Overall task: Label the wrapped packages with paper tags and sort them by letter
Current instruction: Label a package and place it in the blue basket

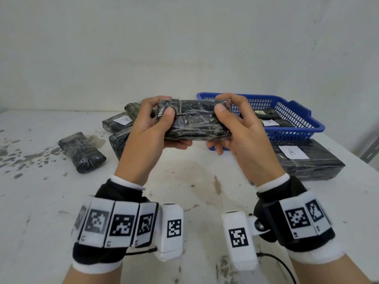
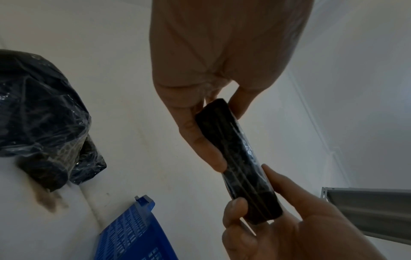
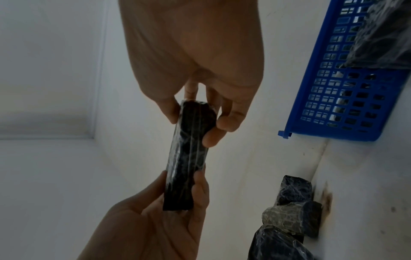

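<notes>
I hold a black plastic-wrapped package [image 1: 194, 121] level in the air above the white table [image 1: 184, 191]. My left hand [image 1: 162, 121] grips its left end, thumb on the near face. My right hand [image 1: 227, 119] grips the right end the same way. No paper tag shows on the face turned to me. In the left wrist view the left hand [image 2: 189, 114] pinches the package [image 2: 240, 158] by its edges. The right wrist view has the right hand [image 3: 222, 119] on the far end of the package [image 3: 189, 149].
A blue basket [image 1: 291, 134] at the back right holds tagged packages [image 1: 270, 122]. A large package tagged A [image 1: 307, 162] lies in front of it. At the left lie an untagged package [image 1: 82, 152] and a pile with one tagged A [image 1: 118, 123]. A metal frame [image 1: 369, 154] stands beyond the right edge.
</notes>
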